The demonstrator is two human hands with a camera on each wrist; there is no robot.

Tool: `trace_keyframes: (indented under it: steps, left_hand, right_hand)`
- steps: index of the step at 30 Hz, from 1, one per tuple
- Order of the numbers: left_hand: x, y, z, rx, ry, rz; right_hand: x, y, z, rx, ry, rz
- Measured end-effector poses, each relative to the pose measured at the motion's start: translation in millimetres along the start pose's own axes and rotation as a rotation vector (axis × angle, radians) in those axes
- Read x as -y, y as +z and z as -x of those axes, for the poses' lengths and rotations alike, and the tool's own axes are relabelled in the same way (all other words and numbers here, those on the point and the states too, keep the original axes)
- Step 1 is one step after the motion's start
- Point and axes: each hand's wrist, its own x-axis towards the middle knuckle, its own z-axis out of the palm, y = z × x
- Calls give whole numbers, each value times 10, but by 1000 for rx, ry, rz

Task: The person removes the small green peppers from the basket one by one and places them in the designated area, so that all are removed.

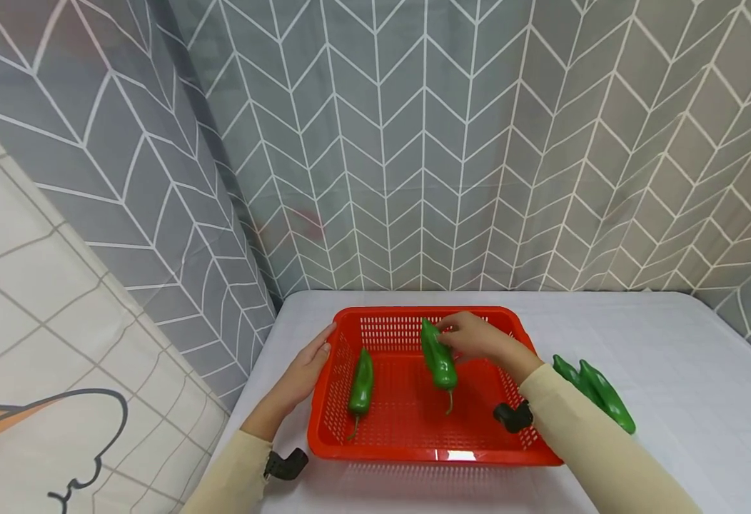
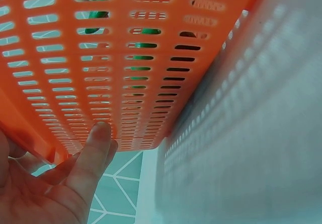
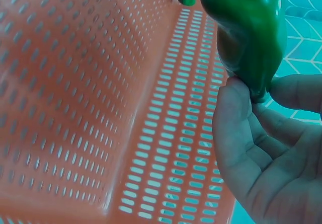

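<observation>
**Right hand (image 1: 468, 337) pinches a green pepper (image 1: 442, 365) over a red basket (image 1: 414, 452)**

In the head view, the right hand is clamped on the green pepper near its tip, at the far end, while the thin stem points toward the near side. The pepper is glossy, plump at the stem end and tapering. The left hand (image 1: 305, 373), its fingers extended, rests against the basket's left rim. A second pepper (image 1: 362, 385) lies inside along that side. Two more peppers (image 1: 609, 398) lie side by side on the white worktop (image 1: 690, 357), right of the basket.

In the left wrist view, a left-hand digit touches the slotted outer wall; patches of green show through the slots.

In the right wrist view, thumb and fingers come together on the pepper's narrow tip, with its shiny, dark green body beyond them.
</observation>
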Motion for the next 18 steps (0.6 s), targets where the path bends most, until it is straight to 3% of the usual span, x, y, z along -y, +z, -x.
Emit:
trace_keyframes:
  steps: [18]
  left_hand:
    - [6,-12,-8,9,11,15]
  right_hand:
    - [-120,-264,133,-25,-16,-24]
